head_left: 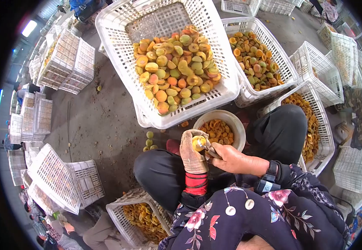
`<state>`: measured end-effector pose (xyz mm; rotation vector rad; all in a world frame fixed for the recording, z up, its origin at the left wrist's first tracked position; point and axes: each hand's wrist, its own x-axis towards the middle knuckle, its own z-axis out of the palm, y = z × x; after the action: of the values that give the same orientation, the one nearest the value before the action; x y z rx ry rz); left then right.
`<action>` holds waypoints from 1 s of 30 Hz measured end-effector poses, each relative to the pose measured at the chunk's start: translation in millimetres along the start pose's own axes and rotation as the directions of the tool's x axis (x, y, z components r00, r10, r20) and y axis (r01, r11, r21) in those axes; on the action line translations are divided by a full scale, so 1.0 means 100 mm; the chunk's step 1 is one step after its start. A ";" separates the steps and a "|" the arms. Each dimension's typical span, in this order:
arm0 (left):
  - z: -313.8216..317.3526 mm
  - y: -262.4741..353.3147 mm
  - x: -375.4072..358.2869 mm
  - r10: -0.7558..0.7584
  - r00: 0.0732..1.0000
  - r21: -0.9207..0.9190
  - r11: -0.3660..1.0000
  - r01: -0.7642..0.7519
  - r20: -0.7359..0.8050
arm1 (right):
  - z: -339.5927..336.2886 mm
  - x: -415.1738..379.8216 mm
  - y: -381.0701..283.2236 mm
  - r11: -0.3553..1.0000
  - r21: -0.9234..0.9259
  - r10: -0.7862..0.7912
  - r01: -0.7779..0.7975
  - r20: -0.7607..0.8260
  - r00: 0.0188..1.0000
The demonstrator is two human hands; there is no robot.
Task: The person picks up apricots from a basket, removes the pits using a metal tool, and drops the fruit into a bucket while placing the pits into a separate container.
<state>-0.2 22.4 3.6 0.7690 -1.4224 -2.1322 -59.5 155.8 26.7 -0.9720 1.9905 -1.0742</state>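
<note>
My left hand (192,153), in a worn cloth glove with a red cuff, is closed around a yellow apricot (198,144). My right hand (240,160) is bare and grips a small metal hand tool (214,153). The tool's tip meets the cut face of the fruit; its exact shape is hidden by the fingers. Just beyond both hands stands a whitish bucket (242,134) holding many small orange-brown pieces, likely pits (218,131). Farther out, a large white crate (118,66) is tilted toward me, with green, yellow and orange apricots (176,71) inside, many cut in half.
A second crate (291,77) of hollowed apricot halves stands at the right. Crates of orange-brown fruit pieces sit by my right knee (327,143) and at lower left (116,212). Loose green fruit (149,141) lies on the floor. Stacked crates (66,62) and other people surround me.
</note>
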 end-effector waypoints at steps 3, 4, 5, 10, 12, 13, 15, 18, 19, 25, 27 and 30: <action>0.00 0.02 0.02 -0.100 0.995 -0.152 0.983 0.099 -0.003 | -0.05 0.02 -0.07 0.998 -0.007 0.058 -0.058 0.075 0.995; 0.00 -0.01 0.03 -0.090 0.996 -0.069 0.994 0.088 -0.013 | -0.08 0.02 -0.12 0.984 -0.143 0.125 -0.109 0.109 0.986; -0.01 -0.03 0.02 -0.080 0.997 0.015 0.997 0.080 -0.021 | -0.09 0.01 -0.15 0.948 -0.278 0.196 -0.153 0.133 0.971; -0.07 0.01 0.02 -0.086 0.996 -0.063 0.994 0.087 0.025 | -0.04 0.02 -0.01 0.998 0.063 0.002 -0.011 0.137 0.991; -0.11 0.00 0.08 -0.105 0.994 -0.027 0.994 0.106 0.042 | -0.10 0.05 -0.08 0.992 0.124 -0.018 -0.001 0.155 0.988; -0.12 -0.02 0.08 -0.134 0.989 0.013 0.991 0.134 0.062 | -0.13 0.05 -0.12 0.995 -0.082 0.064 -0.050 0.185 0.981; -0.10 -0.03 0.05 -0.118 0.991 0.045 0.992 0.116 0.056 | -0.13 0.03 -0.09 0.953 -0.286 0.158 -0.098 0.193 0.968; -0.11 -0.05 0.07 -0.133 0.990 0.013 0.991 0.133 0.035 | -0.11 0.07 0.02 0.995 0.094 -0.034 0.014 0.214 0.976; -0.12 -0.05 0.07 -0.176 0.984 -0.045 0.983 0.178 0.032 | -0.10 0.07 0.02 0.995 0.095 -0.035 0.014 0.217 0.976; -0.09 -0.07 0.04 -0.200 0.980 -0.114 0.973 0.201 0.023 | -0.11 0.05 -0.04 0.947 -0.319 0.099 -0.025 0.218 0.971; -0.11 -0.11 0.06 -0.206 0.979 -0.103 0.973 0.206 0.009 | -0.01 0.08 0.12 0.957 -0.289 0.034 0.023 0.192 0.981; -0.12 -0.06 0.06 -0.149 0.989 -0.018 0.989 0.150 0.012 | 0.08 0.10 0.26 0.938 0.186 -0.309 0.294 0.055 0.950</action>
<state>2.4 12.7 -7.1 0.8838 -1.3867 -2.2616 -65.6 154.5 -1.5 -1.2313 1.6808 -1.3270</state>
